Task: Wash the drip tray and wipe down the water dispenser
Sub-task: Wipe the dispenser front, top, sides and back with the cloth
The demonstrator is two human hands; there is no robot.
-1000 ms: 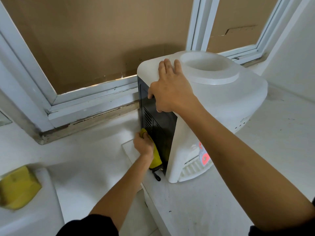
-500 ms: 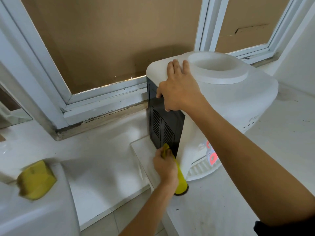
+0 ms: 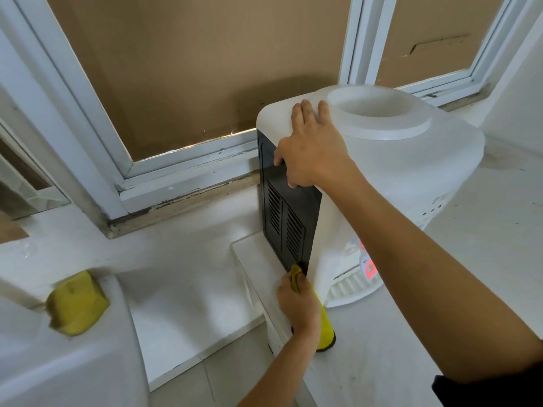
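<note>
Head view: a white water dispenser (image 3: 411,177) stands on a white counter (image 3: 440,289) at about 2 o'clock. The right hand (image 3: 311,148) grips its top back corner, fingers curled over the edge. At 6 o'clock, the left hand (image 3: 298,306) clutches a yellow cloth (image 3: 324,324) against the dispenser's black vented panel (image 3: 286,218). A yellow sponge (image 3: 76,304) lies at 8 o'clock.
</note>
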